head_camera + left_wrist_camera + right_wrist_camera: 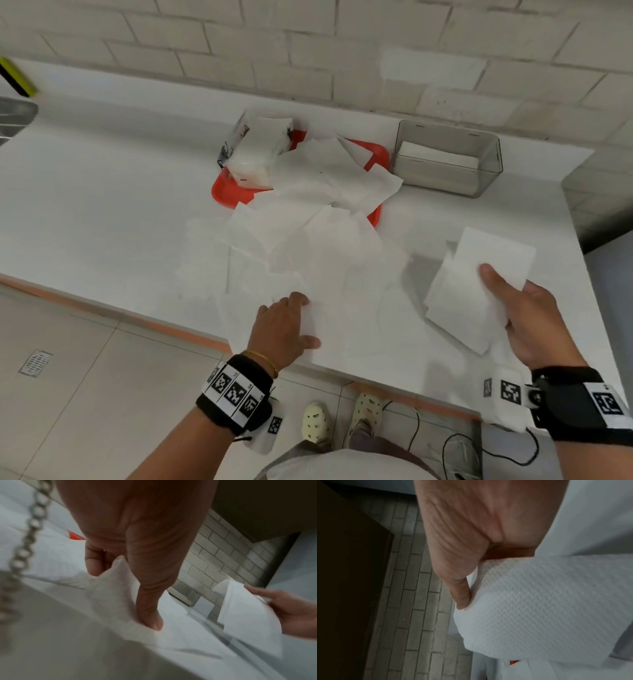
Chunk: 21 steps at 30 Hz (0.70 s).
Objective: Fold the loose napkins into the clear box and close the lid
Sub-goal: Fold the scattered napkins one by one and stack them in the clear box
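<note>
Several loose white napkins [308,219] spill from a red tray [222,192] toward the counter's front edge. My left hand [301,320] pinches the nearest loose napkin [346,308] by its front edge; in the left wrist view the left hand [123,597] holds a raised fold of this napkin [171,635] between thumb and finger. My right hand [513,301] holds a folded napkin [476,287] above the counter at the right, thumb on top; the right hand [464,599] grips the napkin [547,608]. The clear box [448,178] stands open-topped at the back right with folded napkins [438,152] inside.
A plastic-wrapped napkin packet [257,150] lies on the tray's back left. A tiled wall [308,51] runs behind the white counter [102,205]. A sink edge [13,116] shows at far left. The counter ends just right of the box.
</note>
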Tool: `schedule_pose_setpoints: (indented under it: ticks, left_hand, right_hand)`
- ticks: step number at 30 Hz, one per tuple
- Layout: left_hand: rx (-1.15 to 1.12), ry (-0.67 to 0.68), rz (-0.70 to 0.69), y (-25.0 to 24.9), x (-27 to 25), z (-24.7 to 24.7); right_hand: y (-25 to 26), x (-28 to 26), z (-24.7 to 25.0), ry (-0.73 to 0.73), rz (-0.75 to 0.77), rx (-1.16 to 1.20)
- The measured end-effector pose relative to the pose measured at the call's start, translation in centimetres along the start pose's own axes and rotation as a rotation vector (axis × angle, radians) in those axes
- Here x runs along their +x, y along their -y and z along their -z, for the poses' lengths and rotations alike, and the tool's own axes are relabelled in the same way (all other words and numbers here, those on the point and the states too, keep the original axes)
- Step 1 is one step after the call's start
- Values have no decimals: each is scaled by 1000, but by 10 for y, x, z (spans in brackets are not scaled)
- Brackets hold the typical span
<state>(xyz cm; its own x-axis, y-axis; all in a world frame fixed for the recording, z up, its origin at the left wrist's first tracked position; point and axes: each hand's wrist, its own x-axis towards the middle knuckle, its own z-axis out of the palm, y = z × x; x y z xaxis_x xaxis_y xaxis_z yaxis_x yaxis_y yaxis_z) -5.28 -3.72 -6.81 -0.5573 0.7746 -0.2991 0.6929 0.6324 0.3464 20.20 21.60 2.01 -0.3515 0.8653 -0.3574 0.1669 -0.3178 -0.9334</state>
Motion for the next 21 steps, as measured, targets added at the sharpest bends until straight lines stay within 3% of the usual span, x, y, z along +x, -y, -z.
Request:
schedule_pose_setpoints:
  ticks: [4,6,12,14,17,21]
  left_hand:
    - [-123,191,44,-5,7,11]
    - [-279,209,31,-5,9,20]
    - [-1197,212,-14,-34,0,71]
    - [-1374,156,-19,-48,-1,74]
    - [-1408,68,-94,-66,3,62]
    - [-1289,73,-214,-86,4,58]
  right_hand:
    - [-5,-9,-14,72,-10,-62]
    - [-4,-12,-22,103,5,-83]
    - [12,-27,-36,245,-9,48]
    - [17,-31,-44,296,-41,118]
    - [20,-34,-60,345,-66,253]
    - [13,-29,-74,386,-104,359]
